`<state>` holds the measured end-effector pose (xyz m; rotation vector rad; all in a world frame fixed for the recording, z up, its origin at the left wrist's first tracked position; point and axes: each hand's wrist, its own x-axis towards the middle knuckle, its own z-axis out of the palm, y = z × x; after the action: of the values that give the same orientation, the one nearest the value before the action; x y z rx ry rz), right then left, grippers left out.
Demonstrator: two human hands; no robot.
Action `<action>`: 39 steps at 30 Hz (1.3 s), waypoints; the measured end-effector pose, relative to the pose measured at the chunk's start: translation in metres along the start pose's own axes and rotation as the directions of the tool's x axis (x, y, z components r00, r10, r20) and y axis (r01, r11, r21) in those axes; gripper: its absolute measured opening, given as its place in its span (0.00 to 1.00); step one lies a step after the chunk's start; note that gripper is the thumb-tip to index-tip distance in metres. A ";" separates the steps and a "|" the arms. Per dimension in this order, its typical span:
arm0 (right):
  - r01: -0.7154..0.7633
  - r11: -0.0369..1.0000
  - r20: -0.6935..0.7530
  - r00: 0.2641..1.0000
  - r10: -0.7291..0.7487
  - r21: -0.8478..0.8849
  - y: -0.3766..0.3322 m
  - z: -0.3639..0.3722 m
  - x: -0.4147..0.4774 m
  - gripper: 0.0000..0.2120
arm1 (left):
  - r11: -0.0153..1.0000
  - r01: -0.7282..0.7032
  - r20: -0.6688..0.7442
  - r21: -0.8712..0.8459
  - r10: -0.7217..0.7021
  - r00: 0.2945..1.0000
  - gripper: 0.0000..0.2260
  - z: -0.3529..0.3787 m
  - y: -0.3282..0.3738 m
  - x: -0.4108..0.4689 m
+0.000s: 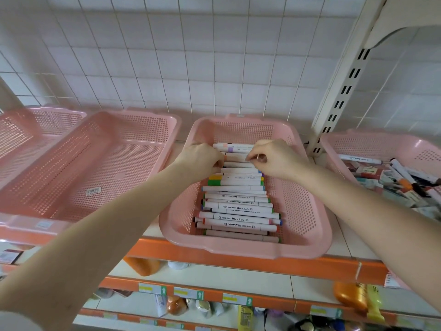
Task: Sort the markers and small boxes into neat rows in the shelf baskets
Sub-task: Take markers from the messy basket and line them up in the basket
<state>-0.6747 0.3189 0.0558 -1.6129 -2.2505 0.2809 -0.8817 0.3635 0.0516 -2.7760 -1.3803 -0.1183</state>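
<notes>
Far left on the shelf (pixel 238 260), a pink basket (pixel 35 125), partly cut off by the edge. Just to its right and touching it, a second pink basket (pixel 100 161) with a small sticker (pixel 93 191) on its floor.

In the middle, a third pink basket (pixel 298 206), sitting at the near edge of the shelf. Inside, white markers (pixel 238 209) lying sideways in one row from near to far, with coloured caps at the ends. At the far end of that row, the left hand (pixel 200 158), fingers curled round the left ends of a few markers. Close beside it, the right hand (pixel 274 160), fingers and thumb pinching the right ends of markers there, a ring on one finger. Both arms bare, reaching in from the near side.

Right of the middle basket, a cream post (pixel 343 91) with dark slots, standing up in front of the white tiled wall (pixel 167 56).

Far right, a fourth pink basket (pixel 372 144), holding loose markers (pixel 360 159) and small boxes (pixel 368 174) in a messy heap, pointing every way.

Down below, lower shelves with price tags (pixel 188 293) and bottles (pixel 350 297).
</notes>
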 end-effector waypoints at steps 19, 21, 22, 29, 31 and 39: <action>0.168 0.950 0.413 0.909 -0.047 -0.263 -0.001 0.007 -0.001 0.09 | 0.976 -0.039 0.065 -0.213 0.054 0.996 0.05 -0.004 -0.004 -0.003; 0.141 0.960 0.434 0.901 -0.024 -0.240 0.002 0.005 0.000 0.07 | 0.989 -0.096 0.107 -0.112 0.108 0.988 0.05 -0.005 -0.002 -0.003; 0.126 0.966 0.446 0.895 -0.013 -0.225 0.003 0.003 -0.001 0.07 | 0.990 -0.119 0.127 -0.075 0.127 0.984 0.06 -0.005 -0.001 -0.003; 0.072 0.987 0.440 0.898 -0.001 -0.144 0.005 0.003 -0.001 0.10 | 0.985 -0.169 0.167 0.013 0.165 0.972 0.07 -0.003 0.000 -0.002; 0.045 0.992 0.414 0.910 0.007 -0.116 0.002 -0.002 -0.001 0.10 | 0.987 -0.160 0.170 -0.025 0.162 0.972 0.06 -0.002 -0.001 -0.001; -0.169 0.983 0.035 0.984 0.172 -0.074 0.010 -0.100 -0.017 0.08 | 0.948 -0.141 0.108 -0.286 0.178 0.978 0.05 -0.049 0.019 0.026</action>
<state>-0.6214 0.3013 0.1414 -1.8576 -2.1775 0.2842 -0.8529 0.3693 0.1021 -3.1688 -1.2421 -0.1336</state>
